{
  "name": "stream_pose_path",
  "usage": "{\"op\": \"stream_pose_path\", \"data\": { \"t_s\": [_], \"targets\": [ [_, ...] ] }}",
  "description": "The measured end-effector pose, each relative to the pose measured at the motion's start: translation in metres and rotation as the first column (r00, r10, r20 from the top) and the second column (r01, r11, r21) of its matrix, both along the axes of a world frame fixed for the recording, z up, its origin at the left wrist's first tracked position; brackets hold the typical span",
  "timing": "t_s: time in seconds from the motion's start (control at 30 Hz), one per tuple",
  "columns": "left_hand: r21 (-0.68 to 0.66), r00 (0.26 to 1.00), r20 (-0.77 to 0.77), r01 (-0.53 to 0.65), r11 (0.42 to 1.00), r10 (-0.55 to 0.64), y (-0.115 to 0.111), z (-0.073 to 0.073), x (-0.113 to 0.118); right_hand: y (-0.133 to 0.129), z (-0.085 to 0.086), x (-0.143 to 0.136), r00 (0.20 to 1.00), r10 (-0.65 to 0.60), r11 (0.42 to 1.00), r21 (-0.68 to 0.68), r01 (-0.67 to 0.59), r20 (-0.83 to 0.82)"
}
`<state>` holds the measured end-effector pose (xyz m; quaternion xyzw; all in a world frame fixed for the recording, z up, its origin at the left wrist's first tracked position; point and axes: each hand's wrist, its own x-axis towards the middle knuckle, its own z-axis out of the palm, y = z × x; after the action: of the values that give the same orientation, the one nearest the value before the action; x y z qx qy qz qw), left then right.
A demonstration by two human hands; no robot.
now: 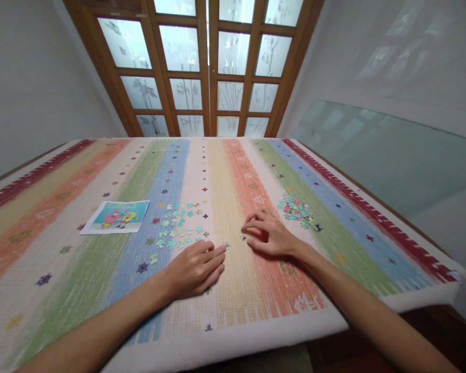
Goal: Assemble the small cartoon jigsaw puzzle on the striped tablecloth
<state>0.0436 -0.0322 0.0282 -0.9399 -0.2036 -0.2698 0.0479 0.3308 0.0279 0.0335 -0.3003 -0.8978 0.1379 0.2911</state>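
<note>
My left hand (198, 267) rests low over the cloth, its fingers drawn together and the fingertips on a small puzzle piece (226, 245). To the right, my right hand (270, 233) is curved, with another small puzzle piece (243, 237) between the thumb and index fingertips. Both hands touch or nearly touch the cloth, a short gap apart. Beyond my left hand, several mint-green puzzle pieces (181, 233) are spread in loose rows, apart from each other. One yellow-green piece (153, 259) lies nearer to my left forearm.
A pile of mixed puzzle pieces (296, 211) lies right of my right hand. A printed cartoon picture (120, 216) lies flat at left. The striped tablecloth (221, 171) covers the table up to its front edge. Behind are wood-framed glass doors (209, 77); a glass panel (373, 145) leans at right.
</note>
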Motion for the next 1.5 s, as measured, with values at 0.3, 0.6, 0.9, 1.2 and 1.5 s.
{"op": "stream_pose_path", "data": {
  "t_s": [0.3,0.6,0.9,1.2,1.5],
  "targets": [
    [0.025,1.0,0.028,-0.002,1.0,0.001,0.002,-0.002,0.0,-0.002,-0.003,0.002,0.995,0.009,0.996,-0.089,0.0,0.1],
    [-0.034,0.997,0.025,-0.077,0.996,0.078,0.004,0.0,0.0,-0.004,0.001,-0.003,0.997,-0.009,0.99,-0.137,0.019,0.072],
    [-0.12,0.999,-0.054,-0.012,0.993,0.005,0.008,0.002,0.0,-0.017,-0.002,-0.021,0.999,0.035,0.994,-0.1,-0.037,-0.018],
    [-0.101,0.995,-0.095,-0.011,0.995,0.002,0.007,0.005,-0.001,-0.017,-0.005,-0.023,1.0,0.01,0.996,-0.086,-0.01,0.003],
    [-0.121,0.995,-0.098,-0.008,0.993,-0.004,0.008,0.002,-0.002,-0.018,-0.004,-0.024,1.0,0.005,0.997,-0.077,-0.005,0.011]
  ]
}}
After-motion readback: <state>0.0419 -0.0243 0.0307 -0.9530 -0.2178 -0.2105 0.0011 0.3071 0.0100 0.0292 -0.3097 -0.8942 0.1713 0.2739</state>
